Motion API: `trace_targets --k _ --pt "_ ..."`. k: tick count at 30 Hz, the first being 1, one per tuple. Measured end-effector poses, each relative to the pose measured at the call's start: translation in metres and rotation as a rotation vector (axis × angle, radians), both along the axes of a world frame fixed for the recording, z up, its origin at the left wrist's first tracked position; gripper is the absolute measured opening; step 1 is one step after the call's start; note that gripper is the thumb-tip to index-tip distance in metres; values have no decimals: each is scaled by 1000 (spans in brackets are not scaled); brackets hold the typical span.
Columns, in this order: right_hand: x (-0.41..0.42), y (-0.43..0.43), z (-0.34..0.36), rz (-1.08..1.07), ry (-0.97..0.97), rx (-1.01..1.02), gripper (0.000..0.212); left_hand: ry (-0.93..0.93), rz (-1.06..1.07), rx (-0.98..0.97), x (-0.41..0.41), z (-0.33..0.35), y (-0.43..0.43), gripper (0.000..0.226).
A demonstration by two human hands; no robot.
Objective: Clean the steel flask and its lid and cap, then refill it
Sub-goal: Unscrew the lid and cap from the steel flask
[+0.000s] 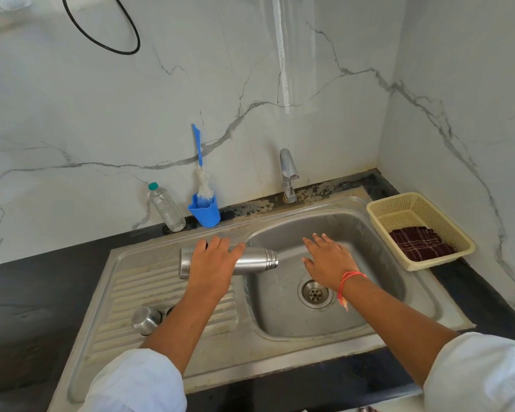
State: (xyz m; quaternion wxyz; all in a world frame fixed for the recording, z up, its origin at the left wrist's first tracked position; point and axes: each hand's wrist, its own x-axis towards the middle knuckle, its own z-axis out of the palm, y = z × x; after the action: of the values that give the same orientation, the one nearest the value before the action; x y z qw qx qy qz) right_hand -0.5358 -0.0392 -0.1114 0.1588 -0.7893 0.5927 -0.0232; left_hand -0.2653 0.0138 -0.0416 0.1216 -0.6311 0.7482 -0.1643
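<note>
On the sink's (250, 352) ribbed left side, near the front, the cap (144, 319) sits. Farther back, the left hand (213, 260) grips the flask (253, 258), which lies sideways with its mouth over the basin edge; the right hand (329, 260) hovers beside it, fingers spread, holding nothing.

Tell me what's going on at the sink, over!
Left grip holds flask, sideways, mouth open over basin. Right grip open above basin. Cap off, on drainboard. Nothing blocking the tap.
</note>
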Motion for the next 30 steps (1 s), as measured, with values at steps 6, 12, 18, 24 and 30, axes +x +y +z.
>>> trace_targets --k 6,12,18,24,30 --pt "10 -5 21 -228 -669 488 62 628 332 226 -18 -19 -15 80" --pt "42 -20 31 -319 -1163 758 49 1190 418 252 -69 -30 -35 66" --pt "46 -52 26 -405 -1261 644 59 1394 419 296 -88 -25 -62 55" --pt "50 -68 21 -314 -1191 574 56 1530 464 329 -81 -31 -72 56" --pt "91 -87 38 -170 -926 340 44 1730 661 138 -58 -40 -78 50"
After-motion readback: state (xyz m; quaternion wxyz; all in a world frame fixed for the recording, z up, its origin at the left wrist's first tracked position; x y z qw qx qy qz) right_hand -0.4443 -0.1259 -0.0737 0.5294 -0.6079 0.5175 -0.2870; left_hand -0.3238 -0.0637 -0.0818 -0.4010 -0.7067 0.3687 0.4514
